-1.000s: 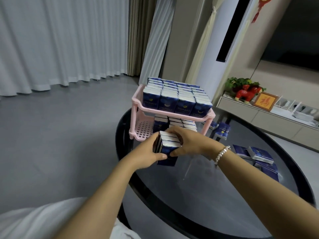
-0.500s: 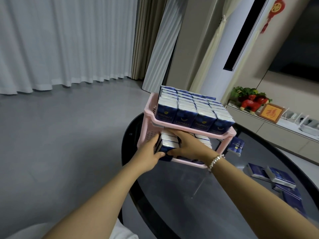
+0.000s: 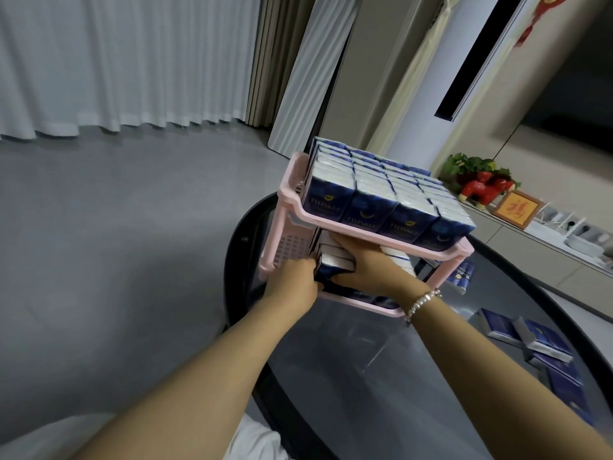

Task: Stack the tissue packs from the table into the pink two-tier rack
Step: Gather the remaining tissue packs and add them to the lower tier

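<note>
Held packs (image 3: 333, 265) now inside pink rack (image 3: 335, 225) lower tier, "TWINKLE" packs (image 3: 381, 197) above

One rack (image 3: 300, 207), two hands.

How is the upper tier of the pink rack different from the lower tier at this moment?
The upper tier is packed full with rows of upright tissue packs, while the lower tier still shows bare pink grid at its left end. No hand touches the upper tier; the left hand and right hand hold a bundle of packs in the lower tier. Both hold the same blue packs.
</note>
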`<move>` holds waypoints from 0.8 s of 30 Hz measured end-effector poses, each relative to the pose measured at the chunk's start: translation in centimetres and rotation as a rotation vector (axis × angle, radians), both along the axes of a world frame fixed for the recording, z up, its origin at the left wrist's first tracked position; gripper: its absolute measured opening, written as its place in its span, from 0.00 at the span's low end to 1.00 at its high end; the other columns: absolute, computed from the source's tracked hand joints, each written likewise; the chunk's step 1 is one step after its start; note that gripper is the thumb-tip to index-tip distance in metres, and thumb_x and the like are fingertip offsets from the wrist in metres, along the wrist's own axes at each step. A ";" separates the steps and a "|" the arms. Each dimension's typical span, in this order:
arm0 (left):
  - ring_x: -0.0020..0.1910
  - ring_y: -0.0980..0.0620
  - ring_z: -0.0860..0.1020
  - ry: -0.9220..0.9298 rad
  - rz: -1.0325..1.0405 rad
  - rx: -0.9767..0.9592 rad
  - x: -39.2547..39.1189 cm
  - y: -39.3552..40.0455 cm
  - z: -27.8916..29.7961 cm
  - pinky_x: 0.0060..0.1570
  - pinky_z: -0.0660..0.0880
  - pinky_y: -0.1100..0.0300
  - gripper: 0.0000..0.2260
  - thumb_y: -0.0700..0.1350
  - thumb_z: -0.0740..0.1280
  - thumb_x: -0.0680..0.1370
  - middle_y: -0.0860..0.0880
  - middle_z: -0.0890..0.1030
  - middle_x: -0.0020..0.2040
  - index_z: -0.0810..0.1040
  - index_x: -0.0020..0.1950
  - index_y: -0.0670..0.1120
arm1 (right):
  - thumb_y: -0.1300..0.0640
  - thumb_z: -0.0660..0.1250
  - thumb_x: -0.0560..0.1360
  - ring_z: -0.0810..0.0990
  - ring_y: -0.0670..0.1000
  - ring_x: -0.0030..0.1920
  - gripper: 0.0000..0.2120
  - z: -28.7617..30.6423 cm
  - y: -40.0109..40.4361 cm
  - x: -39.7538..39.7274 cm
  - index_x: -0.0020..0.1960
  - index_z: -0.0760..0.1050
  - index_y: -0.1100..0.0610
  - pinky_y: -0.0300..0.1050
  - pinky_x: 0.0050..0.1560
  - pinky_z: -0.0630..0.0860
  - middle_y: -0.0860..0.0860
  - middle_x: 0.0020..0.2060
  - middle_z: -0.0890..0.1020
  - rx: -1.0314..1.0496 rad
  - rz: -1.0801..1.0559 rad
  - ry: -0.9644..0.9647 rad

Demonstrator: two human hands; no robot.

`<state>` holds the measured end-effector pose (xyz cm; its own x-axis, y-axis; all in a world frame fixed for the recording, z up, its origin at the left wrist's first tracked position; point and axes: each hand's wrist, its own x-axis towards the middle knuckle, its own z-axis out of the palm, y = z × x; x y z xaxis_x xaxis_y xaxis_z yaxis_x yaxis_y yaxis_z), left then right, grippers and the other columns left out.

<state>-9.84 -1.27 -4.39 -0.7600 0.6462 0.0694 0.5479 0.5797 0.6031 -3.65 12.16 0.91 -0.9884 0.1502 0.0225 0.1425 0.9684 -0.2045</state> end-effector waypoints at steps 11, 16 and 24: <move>0.57 0.41 0.76 -0.046 -0.008 -0.064 0.1 0.6 0.4 0.55 0.73 0.52 0.15 0.49 0.62 0.80 0.42 0.78 0.59 0.73 0.63 0.43 | 0.42 0.56 0.78 0.49 0.50 0.76 0.32 -1.7 0.6 1.1 0.77 0.49 0.50 0.48 0.74 0.46 0.47 0.77 0.53 0.255 -0.018 -0.015; 0.59 0.43 0.74 -0.052 -0.008 -0.026 0.5 0.4 0.3 0.58 0.72 0.50 0.17 0.51 0.62 0.79 0.43 0.76 0.61 0.71 0.64 0.43 | 0.41 0.56 0.78 0.50 0.51 0.76 0.33 -1.7 0.1 1.5 0.77 0.47 0.52 0.48 0.74 0.46 0.48 0.77 0.52 0.265 -0.022 0.037; 0.58 0.48 0.74 0.169 0.124 0.292 4.3 -2.1 2.5 0.56 0.73 0.53 0.12 0.49 0.64 0.78 0.48 0.75 0.59 0.75 0.60 0.47 | 0.49 0.63 0.77 0.66 0.48 0.69 0.24 -1.7 -1.2 7.7 0.71 0.66 0.54 0.37 0.69 0.58 0.49 0.69 0.71 -0.069 -0.090 0.321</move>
<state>-5.54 -3.38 -1.86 -0.7936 0.4844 0.3683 0.5900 0.4648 0.6602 4.09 10.93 -0.75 -0.9152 0.2486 0.3173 0.1445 0.9372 -0.3174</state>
